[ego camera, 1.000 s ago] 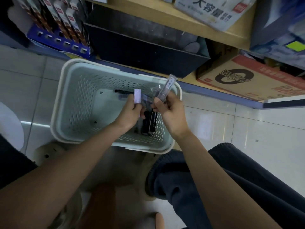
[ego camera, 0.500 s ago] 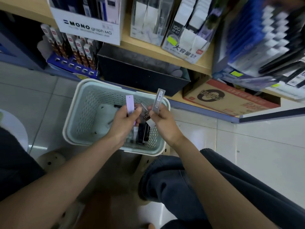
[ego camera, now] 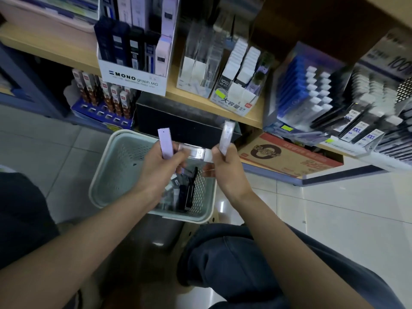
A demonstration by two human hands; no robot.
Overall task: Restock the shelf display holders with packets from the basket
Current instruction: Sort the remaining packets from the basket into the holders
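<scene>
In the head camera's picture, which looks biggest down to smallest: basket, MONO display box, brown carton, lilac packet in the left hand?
1. basket
2. MONO display box and brown carton: about alike, and the carton is partly hidden under the shelf, so unranked
3. lilac packet, smallest

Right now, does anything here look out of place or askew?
Nothing looks spilled or damaged. The loose packets lie jumbled in one corner of the basket. On the shelf, the clear holder looks nearly empty beside fuller ones. A clear packet sits crosswise between the left hand and right hand.
</scene>
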